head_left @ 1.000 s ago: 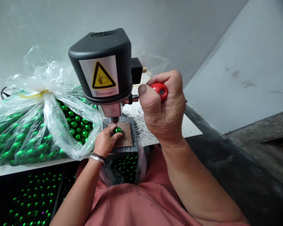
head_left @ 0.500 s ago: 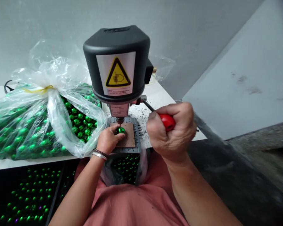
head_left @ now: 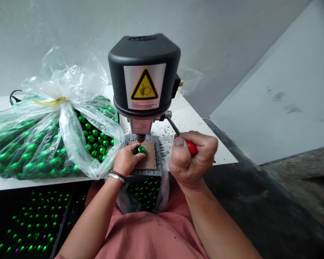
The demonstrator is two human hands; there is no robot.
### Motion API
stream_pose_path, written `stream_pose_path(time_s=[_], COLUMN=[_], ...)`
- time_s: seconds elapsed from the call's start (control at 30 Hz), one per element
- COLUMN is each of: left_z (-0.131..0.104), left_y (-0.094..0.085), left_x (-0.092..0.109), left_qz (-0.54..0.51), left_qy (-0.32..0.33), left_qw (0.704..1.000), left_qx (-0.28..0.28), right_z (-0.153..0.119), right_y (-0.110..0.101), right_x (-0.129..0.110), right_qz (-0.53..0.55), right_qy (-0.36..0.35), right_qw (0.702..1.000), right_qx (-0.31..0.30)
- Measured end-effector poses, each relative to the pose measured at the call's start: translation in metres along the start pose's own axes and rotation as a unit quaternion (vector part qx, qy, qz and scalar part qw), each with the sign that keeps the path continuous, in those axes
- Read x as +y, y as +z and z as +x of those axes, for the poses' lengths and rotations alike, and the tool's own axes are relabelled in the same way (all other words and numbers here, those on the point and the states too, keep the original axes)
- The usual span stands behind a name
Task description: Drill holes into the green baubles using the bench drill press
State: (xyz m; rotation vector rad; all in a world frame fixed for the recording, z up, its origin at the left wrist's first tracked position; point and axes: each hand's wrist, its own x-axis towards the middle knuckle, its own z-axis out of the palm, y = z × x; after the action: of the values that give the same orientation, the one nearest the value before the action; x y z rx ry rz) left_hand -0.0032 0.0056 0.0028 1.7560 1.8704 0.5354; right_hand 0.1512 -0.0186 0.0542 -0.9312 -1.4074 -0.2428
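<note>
A black drill press (head_left: 144,79) with a yellow warning label stands on the white table. Under its drill bit (head_left: 140,144), a shiny green ball (head_left: 141,149) rests on a brown board (head_left: 149,158) laid over the grey metal base (head_left: 158,166). My left hand (head_left: 126,158) pinches the ball from the left between thumb and fingers. The bit's tip is at the top of the ball; whether it has entered, I cannot tell. Right of the machine, my right hand (head_left: 192,158) is wrapped around the red-knobbed lever (head_left: 191,147), thumb on top.
A tied clear plastic bag (head_left: 70,122) full of green balls lies left of the press, its side torn open. Dark shavings (head_left: 166,135) litter the table (head_left: 205,144). More balls fill a bag (head_left: 144,192) at my lap and a dark container (head_left: 32,223) lower left.
My right hand has moved slightly down with the lever. My left hand keeps its hold on the ball. The view has shifted a little, so the press appears farther right.
</note>
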Motion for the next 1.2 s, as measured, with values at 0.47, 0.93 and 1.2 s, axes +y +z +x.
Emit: stream_pose_path(time_s=[0.47,0.93,1.2], left_z=[0.000,-0.031,-0.019], left_y=[0.001,-0.038,-0.023], left_x=[0.000,-0.025,-0.016], left_qz=[0.022,-0.189,-0.556], left_qy=[0.011,0.077,-0.128], left_qw=[1.000,0.954,0.816], left_qx=[0.003,-0.219,-0.094], right_z=[-0.013,0.058,0.060], right_y=[0.005,0.010,0.005], right_x=[0.004,-0.019,-0.019], right_qz=[0.078,-0.008,-0.008], right_qy=[0.042,0.104,0.097], right_qw=[0.996,0.994,0.995], right_qx=[-0.009,0.025,0.005])
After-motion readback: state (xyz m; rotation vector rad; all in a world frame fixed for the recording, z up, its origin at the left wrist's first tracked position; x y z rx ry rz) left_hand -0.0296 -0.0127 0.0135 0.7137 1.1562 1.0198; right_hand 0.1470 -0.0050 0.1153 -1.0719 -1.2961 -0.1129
